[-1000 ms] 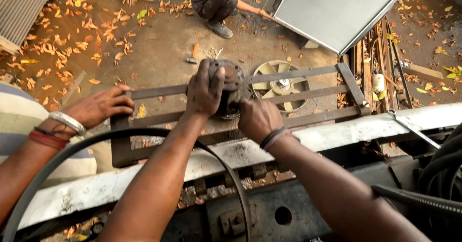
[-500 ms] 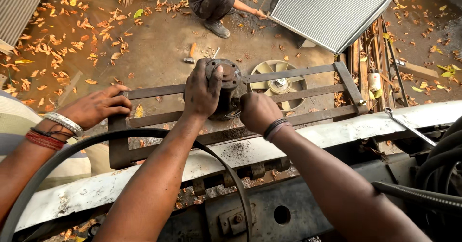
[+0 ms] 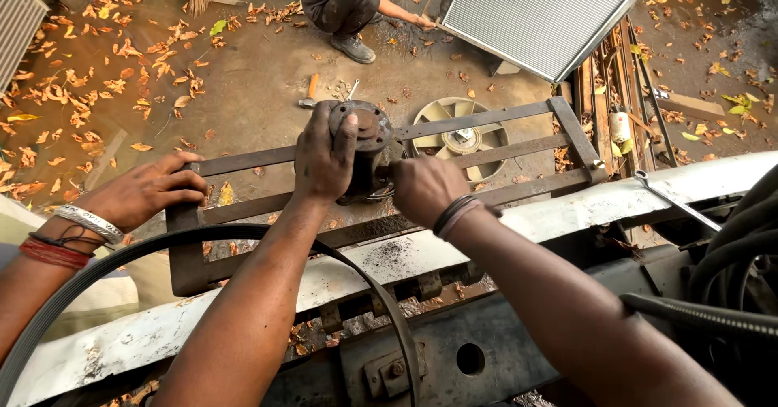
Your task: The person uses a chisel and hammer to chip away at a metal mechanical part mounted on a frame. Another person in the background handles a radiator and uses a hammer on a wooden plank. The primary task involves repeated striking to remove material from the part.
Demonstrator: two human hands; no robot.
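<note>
A black belt [image 3: 381,294] is seen looping across the nearest ground, under both forearms, with a pale, scuffed panel [image 3: 567,213] lying just beyond it. Past that panel, a rusty hub [image 3: 369,144] is being gripped by 2 hands. The left hand [image 3: 324,160] is being wrapped over its top and near face, fingers closed around it. The right hand [image 3: 421,188] is being pressed to its right side, fingers curled behind it, so their grip cannot be told fully. The hub is sitting between the 2 palms, its axis pointing up and away, on the bars of a frame [image 3: 486,152] whose long axis is running left to right. Further left, the frame's bar is being steadied by a co-worker's hand [image 3: 150,192]. Beyond lie a fan [image 3: 438,115] and a radiator [image 3: 543,14].
</note>
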